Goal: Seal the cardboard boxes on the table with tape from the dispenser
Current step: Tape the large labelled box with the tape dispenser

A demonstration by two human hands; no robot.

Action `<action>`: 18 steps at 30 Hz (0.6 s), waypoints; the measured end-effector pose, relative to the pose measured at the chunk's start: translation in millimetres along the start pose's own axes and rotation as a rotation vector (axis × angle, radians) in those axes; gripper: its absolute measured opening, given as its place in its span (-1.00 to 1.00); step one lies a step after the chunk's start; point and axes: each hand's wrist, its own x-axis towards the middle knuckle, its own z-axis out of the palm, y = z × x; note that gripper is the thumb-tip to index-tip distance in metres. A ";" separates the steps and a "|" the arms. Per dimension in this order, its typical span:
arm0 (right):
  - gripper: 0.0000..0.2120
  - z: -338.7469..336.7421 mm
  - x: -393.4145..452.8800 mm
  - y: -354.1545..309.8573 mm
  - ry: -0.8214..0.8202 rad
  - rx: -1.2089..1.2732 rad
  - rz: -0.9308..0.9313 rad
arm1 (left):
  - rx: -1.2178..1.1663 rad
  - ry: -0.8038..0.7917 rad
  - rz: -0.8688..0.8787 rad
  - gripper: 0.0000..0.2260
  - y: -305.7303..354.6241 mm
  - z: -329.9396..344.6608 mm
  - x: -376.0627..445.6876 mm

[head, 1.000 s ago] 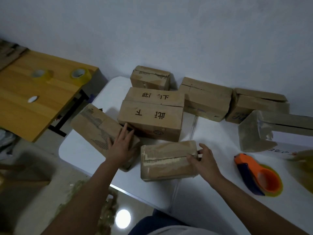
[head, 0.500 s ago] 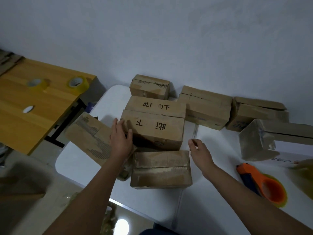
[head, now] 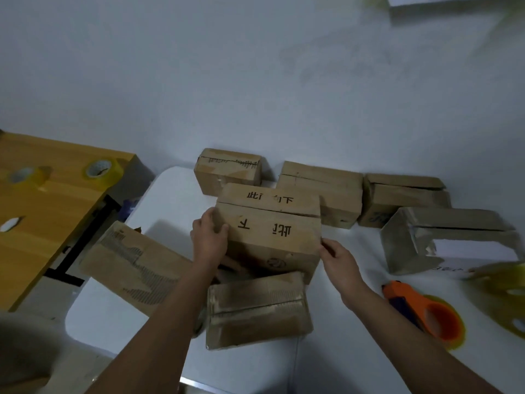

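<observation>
We have both hands on the printed cardboard box (head: pixel 270 237) at the table's centre: our left hand (head: pixel 208 240) curls round its 9 o'clock end, thumb on top, and our right hand (head: pixel 338 258) touches its 3 o'clock edge with fingers loosely bent. Its flap seam looks open and untaped. The orange tape dispenser (head: pixel 423 311) lies unused at 4 o'clock on the white table (head: pixel 170 200). A worn box (head: pixel 255 311) sits at 6 o'clock, another box (head: pixel 136 265) at 8 o'clock, and more along 12 to 2. We judge most of the sealing remains.
</observation>
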 end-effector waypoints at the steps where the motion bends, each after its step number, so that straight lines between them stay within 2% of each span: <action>1: -0.74 -6.2 -4.7 4.9 0.042 0.005 -0.013 | 0.011 0.007 0.027 -0.59 6.6 5.1 -5.2; 5: -0.75 -13.5 -20.1 16.9 0.063 0.014 0.016 | -0.037 0.041 0.104 -0.58 22.4 10.1 -17.5; 9: -0.59 -10.1 -21.0 22.3 0.054 0.288 0.159 | -0.122 0.017 0.152 -0.55 22.7 3.5 -19.9; 13: -0.73 -16.6 -27.5 15.0 0.138 0.306 0.074 | -0.155 -0.016 0.146 -0.63 29.7 1.8 -22.6; 18: -0.78 -33.9 -42.5 18.7 0.319 0.281 -0.022 | -0.176 -0.128 0.124 -0.69 30.4 22.0 -36.8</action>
